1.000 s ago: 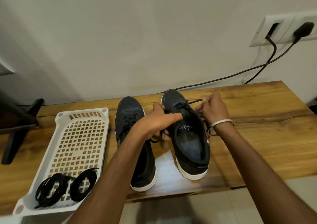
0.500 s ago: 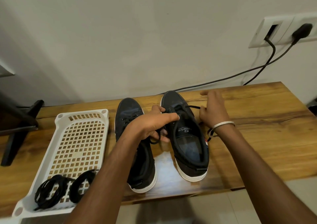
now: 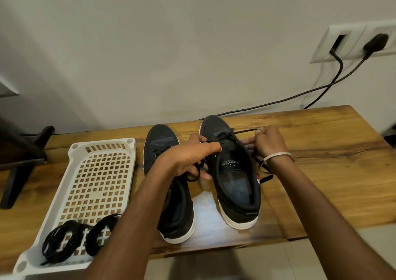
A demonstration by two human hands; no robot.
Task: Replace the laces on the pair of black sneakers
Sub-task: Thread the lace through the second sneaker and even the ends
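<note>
Right sneaker [image 3: 231, 172] old lace [image 3: 246, 131] now drawn taut rightward, right hand [image 3: 271, 143] re-pinching it after opening, left hand [image 3: 190, 160] fingers curled on slack, unlacing underway.

Soft even light, glare patch on the table [image 3: 334, 172], wide-angle edge bending

Basket [image 3: 77, 151] left of sneakers [image 3: 231, 172] on table [image 3: 332, 172]

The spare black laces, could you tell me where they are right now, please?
In the head view, two coiled spare black laces lie in the near end of the white basket, left of both sneakers.
</note>
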